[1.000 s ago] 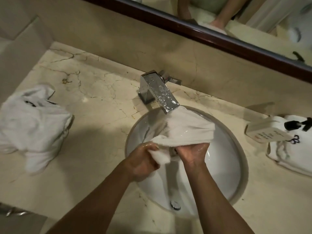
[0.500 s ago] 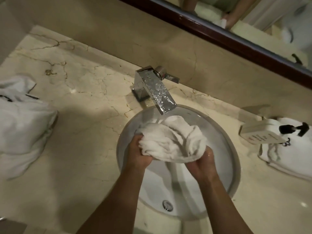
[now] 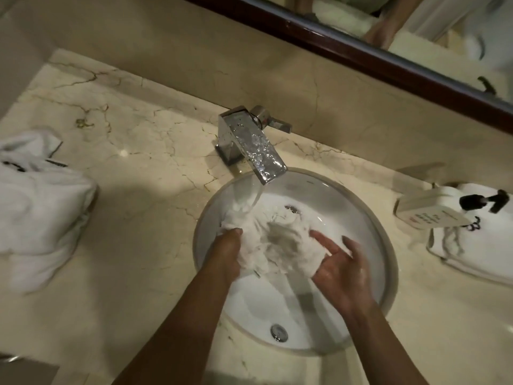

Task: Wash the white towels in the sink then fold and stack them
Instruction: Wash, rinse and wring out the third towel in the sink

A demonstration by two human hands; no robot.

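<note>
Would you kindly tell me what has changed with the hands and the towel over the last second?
The right hand has let go: its fingers are now spread, pressing the towel from the side. The left hand still grips it. The towel, earlier held up bunched near the faucet, now sits lower in the sink under running water. The towel pile at left and the soap bottle stayed put.

Table: cream marble [image 3: 144,151], veined with dark cracks.
Wall: beige stone backsplash [image 3: 194,51].
Mirror: dark wood frame [image 3: 361,55], upper right.
Light: dim, warm.
</note>
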